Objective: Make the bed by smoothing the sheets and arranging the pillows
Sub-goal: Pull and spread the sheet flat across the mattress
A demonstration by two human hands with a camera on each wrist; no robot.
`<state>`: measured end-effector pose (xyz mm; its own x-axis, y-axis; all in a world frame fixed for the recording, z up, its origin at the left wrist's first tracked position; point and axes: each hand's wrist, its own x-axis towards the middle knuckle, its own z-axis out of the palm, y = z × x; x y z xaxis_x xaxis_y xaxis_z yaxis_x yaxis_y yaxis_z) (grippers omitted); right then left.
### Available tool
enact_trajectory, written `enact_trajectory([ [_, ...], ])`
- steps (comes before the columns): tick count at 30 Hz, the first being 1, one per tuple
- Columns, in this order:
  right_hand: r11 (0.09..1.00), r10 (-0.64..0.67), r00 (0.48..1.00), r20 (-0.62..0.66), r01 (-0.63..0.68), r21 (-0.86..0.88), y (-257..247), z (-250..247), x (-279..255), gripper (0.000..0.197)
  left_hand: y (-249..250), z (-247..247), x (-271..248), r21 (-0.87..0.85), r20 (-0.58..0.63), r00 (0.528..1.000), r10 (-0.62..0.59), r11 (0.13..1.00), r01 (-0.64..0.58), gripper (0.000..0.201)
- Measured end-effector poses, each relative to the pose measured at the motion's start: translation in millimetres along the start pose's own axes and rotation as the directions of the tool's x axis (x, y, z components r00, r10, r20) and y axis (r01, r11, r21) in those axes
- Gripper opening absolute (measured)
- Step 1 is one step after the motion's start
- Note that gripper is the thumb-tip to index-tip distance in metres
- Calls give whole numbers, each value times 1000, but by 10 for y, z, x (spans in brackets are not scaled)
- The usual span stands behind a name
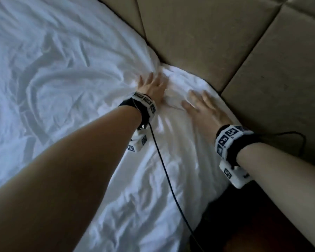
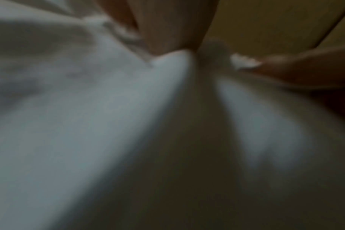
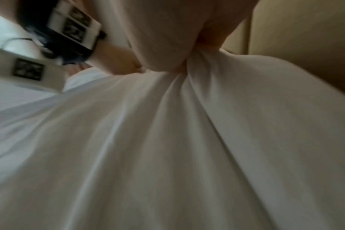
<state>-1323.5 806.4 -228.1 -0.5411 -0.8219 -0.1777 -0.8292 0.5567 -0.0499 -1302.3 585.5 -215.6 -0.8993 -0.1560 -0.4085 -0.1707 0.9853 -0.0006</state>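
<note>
Head view: seen from above, a white sheet (image 1: 65, 84), heavily creased, spread across the bed and reaching its corner beside a tan padded headboard (image 1: 216, 39). Left hand (image 1: 151, 86) flat on the sheet near that corner, fingers (image 1: 149, 77) extended and spread, pressing the cloth, gripping nothing. Right hand (image 1: 204, 108) just beside it, nearer the bed's side edge, also palm down with fingers straight against the fabric. Folds gathered into a ridge between the two hands. Black wristbands (image 1: 233, 140) with white marker blocks on both wrists; a black cable (image 1: 164, 166) trailing from the left wrist across the sheet toward the near edge of the bed. Dark floor (image 1: 244, 230) visible past the bed's side edge.

Left wrist view: blurred and dim. Pale sheet (image 2: 89, 116) filling most of the frame, a fold rising toward the left hand (image 2: 173, 26) at the top, pressed onto it. Right hand (image 2: 305, 70) entering from the right edge, lying on the cloth. Tan headboard (image 2: 266, 20) behind.

Right wrist view: right hand (image 3: 167, 34) bearing down on the sheet (image 3: 148, 147), creases fanning out from under it toward the camera. Left wrist's band and marker blocks (image 3: 69, 31) at upper left, resting over the sheet. Headboard (image 3: 305, 38) at upper right, along the bed's edge.
</note>
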Motion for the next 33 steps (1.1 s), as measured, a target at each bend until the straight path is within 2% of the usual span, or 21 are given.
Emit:
enact_trajectory([
  [1, 998, 60, 984, 165, -63, 11, 22, 103, -68, 65, 22, 111, 21, 1, 79, 997, 24, 1000, -24, 72],
  [2, 995, 91, 957, 276, -97, 7, 64, 191, -156, 70, 41, 200, 25, 22, 123, 991, 55, 998, -58, 81],
  [5, 991, 125, 927, 354, -132, -4, 190, 414, -441, 79, 89, 418, 53, 99, 140, 979, 146, 982, -161, 94],
  [8, 972, 196, 885, 423, -233, 38, 237, 704, -574, 85, 161, 683, 136, 109, 134, 973, 190, 973, -205, 107],
  [10, 955, 213, 889, 406, -278, 107, 225, 983, -541, 86, 207, 884, 243, 134, 149, 976, 161, 974, -181, 112],
  [14, 945, 250, 931, 265, -294, 142, 208, 1362, -412, 80, 234, 1098, 431, 76, 146, 981, 128, 987, -140, 111],
  [17, 952, 286, 929, 235, -303, 35, 174, 1348, -416, 73, 248, 1060, 390, 64, 141, 982, 127, 988, -138, 107],
  [19, 959, 271, 940, 208, -283, 31, 112, 1211, -469, 64, 332, 1052, 176, 30, 94, 993, 72, 997, -75, 95],
  [21, 956, 273, 950, 152, -286, 67, 19, 1028, -576, 58, 465, 1146, -189, -85, 13, 1000, -12, 996, 13, 74],
  [23, 955, 250, 952, 176, -273, 120, -134, 904, -779, 59, 632, 1282, -708, -183, -6, 996, -85, 980, 82, 69],
  [25, 980, 120, 972, 204, -148, 130, -347, 876, -1059, 67, 771, 1465, -1298, -215, -4, 993, -118, 970, 114, 72],
  [27, 992, -67, 988, 136, 50, 118, -610, 886, -1368, 77, 856, 1735, -1923, -237, -27, 987, -158, 960, 148, 76],
  [29, 975, -210, 973, 94, 202, 90, -909, 974, -1711, 85, 930, 2033, -2619, -254, -49, 979, -199, 950, 181, 82],
  [33, 927, -374, 919, 128, 367, 76, -1545, 1101, -2335, 93, 1015, 2732, -3989, -254, -23, 947, -321, 918, 305, 98],
])
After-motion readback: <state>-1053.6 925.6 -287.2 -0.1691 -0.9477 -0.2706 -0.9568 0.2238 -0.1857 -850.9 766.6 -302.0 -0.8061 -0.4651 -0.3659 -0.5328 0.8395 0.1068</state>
